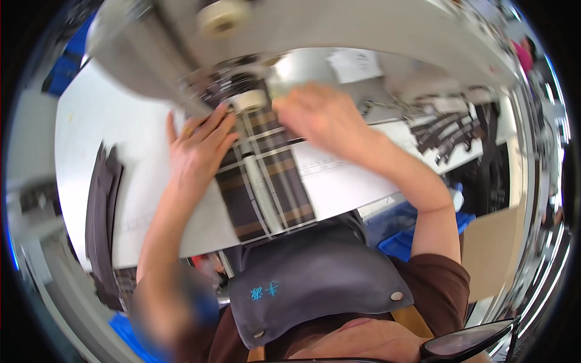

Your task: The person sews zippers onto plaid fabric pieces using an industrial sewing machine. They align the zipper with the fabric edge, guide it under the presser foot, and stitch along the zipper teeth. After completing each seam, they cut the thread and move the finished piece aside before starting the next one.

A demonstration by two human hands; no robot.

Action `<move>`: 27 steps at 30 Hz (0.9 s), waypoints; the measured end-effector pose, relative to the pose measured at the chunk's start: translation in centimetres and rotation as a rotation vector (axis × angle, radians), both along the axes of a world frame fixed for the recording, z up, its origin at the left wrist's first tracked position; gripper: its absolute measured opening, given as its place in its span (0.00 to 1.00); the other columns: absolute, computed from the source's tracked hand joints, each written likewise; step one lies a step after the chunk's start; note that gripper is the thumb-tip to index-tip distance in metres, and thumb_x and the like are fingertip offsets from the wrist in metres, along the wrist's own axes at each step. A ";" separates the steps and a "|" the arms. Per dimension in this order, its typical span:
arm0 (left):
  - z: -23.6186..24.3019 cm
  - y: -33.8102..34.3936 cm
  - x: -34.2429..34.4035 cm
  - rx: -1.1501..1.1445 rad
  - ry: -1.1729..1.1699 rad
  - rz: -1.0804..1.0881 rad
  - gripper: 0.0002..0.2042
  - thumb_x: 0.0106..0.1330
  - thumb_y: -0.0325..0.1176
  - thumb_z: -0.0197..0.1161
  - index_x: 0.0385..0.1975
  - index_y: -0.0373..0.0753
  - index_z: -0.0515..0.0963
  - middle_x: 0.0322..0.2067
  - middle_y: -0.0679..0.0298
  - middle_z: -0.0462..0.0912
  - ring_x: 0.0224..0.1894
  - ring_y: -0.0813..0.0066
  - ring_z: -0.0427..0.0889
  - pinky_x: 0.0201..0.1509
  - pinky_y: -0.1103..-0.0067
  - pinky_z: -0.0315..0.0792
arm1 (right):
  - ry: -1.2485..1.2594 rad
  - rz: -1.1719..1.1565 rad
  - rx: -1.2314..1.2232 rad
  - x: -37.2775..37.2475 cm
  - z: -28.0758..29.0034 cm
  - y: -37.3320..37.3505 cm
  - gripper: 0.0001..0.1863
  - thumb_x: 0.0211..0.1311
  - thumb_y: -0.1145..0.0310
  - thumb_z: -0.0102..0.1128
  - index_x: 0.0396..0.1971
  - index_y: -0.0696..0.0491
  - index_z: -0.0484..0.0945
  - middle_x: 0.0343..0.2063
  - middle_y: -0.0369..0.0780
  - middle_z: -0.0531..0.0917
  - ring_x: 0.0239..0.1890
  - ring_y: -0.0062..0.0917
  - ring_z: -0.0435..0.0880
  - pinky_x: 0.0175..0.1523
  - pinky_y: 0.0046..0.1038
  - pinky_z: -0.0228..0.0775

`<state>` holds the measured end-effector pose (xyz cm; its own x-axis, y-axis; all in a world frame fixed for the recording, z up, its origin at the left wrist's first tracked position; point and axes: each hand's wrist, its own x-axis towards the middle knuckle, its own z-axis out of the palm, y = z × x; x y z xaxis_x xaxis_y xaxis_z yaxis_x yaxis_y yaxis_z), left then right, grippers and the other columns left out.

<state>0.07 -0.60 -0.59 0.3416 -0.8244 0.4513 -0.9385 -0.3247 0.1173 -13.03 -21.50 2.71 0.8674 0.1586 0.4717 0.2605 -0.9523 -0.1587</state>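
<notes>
The white table [145, 130] carries plaid cloth [292, 190] and dark strips [103, 209].

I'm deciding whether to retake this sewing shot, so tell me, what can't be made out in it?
Right hand: head view; motion blur hides whether its fingers hold anything.
Far end of the plaid fabric: head view; hidden by the sewing machine.
Sewing machine's top: head view; cut off by the upper edge.
Marks on the white paper: head view; too small and blurred.
</notes>
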 end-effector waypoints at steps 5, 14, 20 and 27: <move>0.6 -0.3 -0.1 -0.042 -0.100 -0.039 0.12 0.55 0.36 0.67 0.38 0.43 0.82 0.40 0.71 0.83 0.43 0.75 0.78 0.60 0.63 0.56 | 0.036 -0.360 0.029 -14.0 2.1 -4.4 0.08 0.51 0.76 0.60 0.33 0.56 0.80 0.25 0.40 0.78 0.25 0.33 0.78 0.30 0.30 0.71; 0.4 -0.5 -0.5 -0.009 -0.100 -0.027 0.11 0.61 0.35 0.62 0.42 0.42 0.81 0.44 0.70 0.82 0.45 0.75 0.77 0.67 0.61 0.50 | 0.176 -0.666 0.514 -22.4 -0.4 -18.7 0.09 0.54 0.75 0.61 0.36 0.59 0.82 0.27 0.37 0.80 0.27 0.22 0.79 0.34 0.21 0.69; 0.2 -0.5 -0.4 -0.003 -0.122 -0.025 0.11 0.60 0.34 0.63 0.42 0.42 0.81 0.46 0.70 0.81 0.46 0.75 0.77 0.67 0.64 0.51 | 0.331 -0.772 0.997 -23.4 1.2 -20.8 0.11 0.61 0.73 0.57 0.41 0.60 0.80 0.33 0.33 0.82 0.27 0.12 0.78 0.33 0.15 0.67; 5.5 -2.2 -10.3 -0.118 0.863 -0.385 0.31 0.51 0.32 0.71 0.57 0.35 0.69 0.58 0.55 0.70 0.61 0.61 0.67 0.66 0.68 0.55 | -0.072 -0.248 0.211 -17.9 3.9 -3.4 0.10 0.54 0.79 0.57 0.37 0.55 0.76 0.42 0.40 0.83 0.40 0.31 0.84 0.39 0.23 0.78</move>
